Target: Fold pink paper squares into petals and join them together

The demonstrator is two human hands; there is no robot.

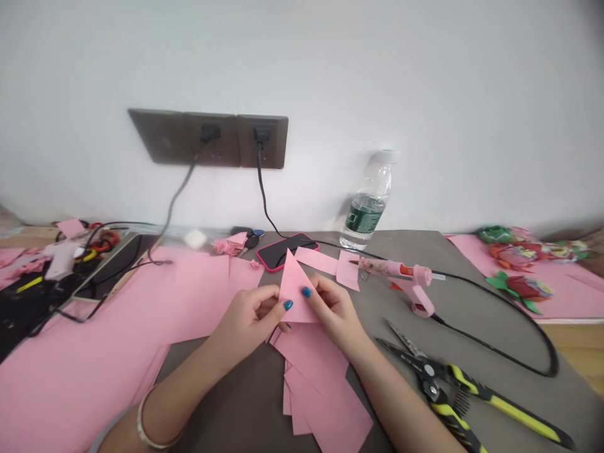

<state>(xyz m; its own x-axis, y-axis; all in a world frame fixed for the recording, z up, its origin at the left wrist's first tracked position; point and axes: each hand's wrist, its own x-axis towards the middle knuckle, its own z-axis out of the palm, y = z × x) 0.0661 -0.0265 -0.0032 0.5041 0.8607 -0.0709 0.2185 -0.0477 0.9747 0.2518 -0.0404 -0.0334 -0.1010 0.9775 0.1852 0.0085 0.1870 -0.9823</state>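
Bright, even light floods the white wall (425, 75), soft shadows only on the grey table (236, 402). Edges bow like a fisheye, corners dim and smear; paper flowers (519, 251) at far right blur.

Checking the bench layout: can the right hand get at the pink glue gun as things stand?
Probably yes: the glue gun lies just right of the right hand, nothing standing between, though that hand holds pink paper.

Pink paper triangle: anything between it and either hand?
Nothing visible. The left hand and right hand both pinch the pink paper triangle directly at its lower edge, above the stack of pink paper sheets.
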